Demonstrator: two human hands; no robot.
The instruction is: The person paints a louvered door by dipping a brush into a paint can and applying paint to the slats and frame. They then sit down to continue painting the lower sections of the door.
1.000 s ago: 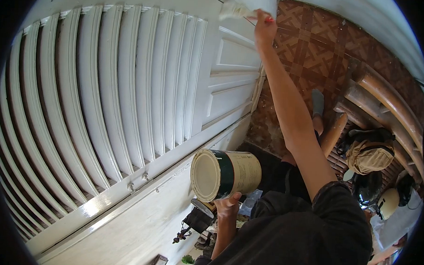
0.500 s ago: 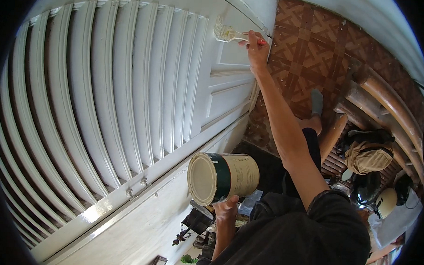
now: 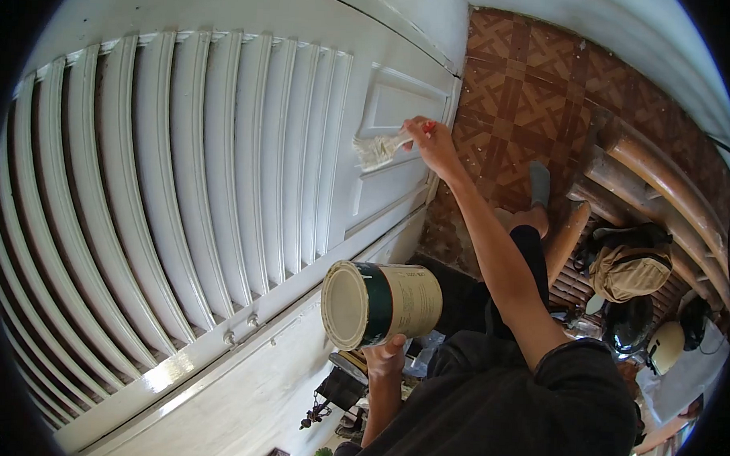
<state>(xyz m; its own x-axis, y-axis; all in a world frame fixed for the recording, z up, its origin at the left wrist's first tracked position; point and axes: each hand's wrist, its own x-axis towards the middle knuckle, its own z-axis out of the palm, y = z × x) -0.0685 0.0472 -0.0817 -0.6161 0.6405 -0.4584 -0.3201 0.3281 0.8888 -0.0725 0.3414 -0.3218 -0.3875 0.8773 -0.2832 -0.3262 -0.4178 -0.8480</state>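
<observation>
My right hand is closed round the handle of a paintbrush. The brush's pale, paint-covered bristles lie against the white panelled door, just beyond the louvred slats. Lower down, my left hand holds a paint can with a dark green band and cream label. The can is tilted on its side in view, its pale round end facing left. Most of the left hand's fingers are hidden by the can.
A wooden slatted bench stands at the right, with a tan bag and helmets on it. Brown patterned floor tiles lie beyond the door. A dark hanging ornament is near the white wall at the bottom.
My right hand has moved down in view with the brush, from the upper panel to the area near the middle rail. The left hand and can have barely shifted; the view has tilted slightly.
</observation>
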